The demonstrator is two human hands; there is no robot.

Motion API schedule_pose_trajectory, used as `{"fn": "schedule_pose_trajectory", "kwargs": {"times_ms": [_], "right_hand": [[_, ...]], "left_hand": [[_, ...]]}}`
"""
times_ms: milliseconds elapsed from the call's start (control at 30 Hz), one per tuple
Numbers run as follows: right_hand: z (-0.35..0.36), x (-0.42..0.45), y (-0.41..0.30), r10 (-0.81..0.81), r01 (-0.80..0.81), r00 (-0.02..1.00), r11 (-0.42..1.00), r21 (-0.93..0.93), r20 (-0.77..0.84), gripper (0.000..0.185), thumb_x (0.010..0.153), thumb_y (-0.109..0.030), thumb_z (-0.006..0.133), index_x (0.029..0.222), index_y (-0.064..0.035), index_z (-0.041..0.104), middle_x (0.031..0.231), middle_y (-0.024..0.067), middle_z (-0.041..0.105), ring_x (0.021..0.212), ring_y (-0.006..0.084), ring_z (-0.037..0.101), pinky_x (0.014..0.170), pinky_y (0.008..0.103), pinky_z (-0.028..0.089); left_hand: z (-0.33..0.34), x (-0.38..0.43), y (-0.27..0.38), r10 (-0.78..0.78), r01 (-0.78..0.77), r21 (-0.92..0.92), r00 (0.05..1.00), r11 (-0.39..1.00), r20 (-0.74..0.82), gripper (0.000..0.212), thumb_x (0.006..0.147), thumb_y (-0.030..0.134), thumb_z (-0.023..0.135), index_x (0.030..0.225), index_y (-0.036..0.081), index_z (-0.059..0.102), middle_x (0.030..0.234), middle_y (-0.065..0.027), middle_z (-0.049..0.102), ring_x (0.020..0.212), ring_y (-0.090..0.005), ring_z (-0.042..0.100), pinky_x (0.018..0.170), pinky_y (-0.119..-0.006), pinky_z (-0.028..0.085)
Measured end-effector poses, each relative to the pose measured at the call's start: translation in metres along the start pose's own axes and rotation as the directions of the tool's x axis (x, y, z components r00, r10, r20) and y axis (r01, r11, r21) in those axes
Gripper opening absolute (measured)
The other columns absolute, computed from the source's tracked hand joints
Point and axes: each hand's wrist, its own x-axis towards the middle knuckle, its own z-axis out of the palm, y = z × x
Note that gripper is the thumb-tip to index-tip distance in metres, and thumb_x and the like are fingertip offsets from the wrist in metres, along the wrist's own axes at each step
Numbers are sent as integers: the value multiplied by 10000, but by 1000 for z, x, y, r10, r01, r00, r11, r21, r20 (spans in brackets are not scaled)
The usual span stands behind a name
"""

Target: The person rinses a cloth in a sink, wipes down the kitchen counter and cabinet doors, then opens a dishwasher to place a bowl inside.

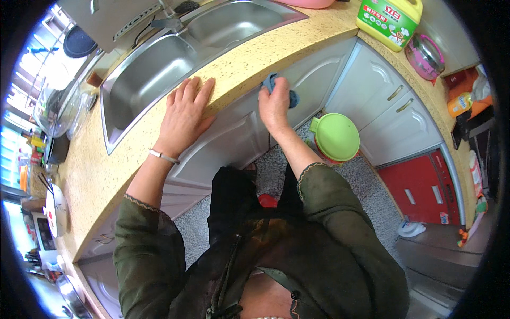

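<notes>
My left hand (pixel 184 111) lies palm down on the front edge of the speckled yellow countertop (pixel 91 175), fingers spread and holding nothing. Just beyond its fingertips is the rim of a double-bowl stainless steel sink (pixel 149 79). My right hand (pixel 275 104) grips a folded blue cloth (pixel 294 99) at the front of the white cabinet door (pixel 314 81), just below the counter edge. Part of the cloth is hidden inside my fingers. Whether the cloth touches the door, I cannot tell.
A bin with a green lid (pixel 338 136) stands on the floor near the cabinet corner. On the right counter are a yellow detergent jug (pixel 388 20) and a pink-and-steel pot (pixel 425 56). A white bowl with chopsticks (pixel 56 211) sits at left. A red appliance front (pixel 420 189) is lower right.
</notes>
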Motion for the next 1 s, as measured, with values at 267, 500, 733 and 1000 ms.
{"fn": "schedule_pose_trajectory", "kwargs": {"times_ms": [267,500,733,1000], "right_hand": [[18,-65,-55,-113,103,958,993,53,263,298,853,-40,616,1049,45,407,1051,290,470,983,489,512,849,522,431],[39,-121,-106,-181,78,845,973,219,503,318,857,-71,646,1048,50,422,1051,303,499,970,499,537,824,522,458],[61,-172,-151,-330,-95,402,913,398,854,257,822,-124,681,1017,6,575,927,216,650,890,369,651,761,428,506],[31,-133,-212,-789,322,226,613,721,571,435,850,-86,674,1270,-38,574,1156,156,615,1045,323,630,888,398,521]], "left_hand": [[-2,-43,14,96,-188,-241,932,952,-349,645,790,83,717,1397,111,501,1347,-156,517,1276,-342,481,1054,-447,395],[51,-178,42,-456,211,-640,855,739,-245,563,844,23,665,1380,61,497,1275,-163,535,1133,-305,543,968,-395,450],[90,-249,36,-823,394,-874,568,284,-12,786,872,163,749,1506,69,293,1357,-142,461,1238,-238,494,1021,-378,439],[67,-288,49,-878,30,-949,371,-314,303,444,1046,335,530,1374,43,461,1297,-46,545,1181,-124,491,1027,-297,401]]}}
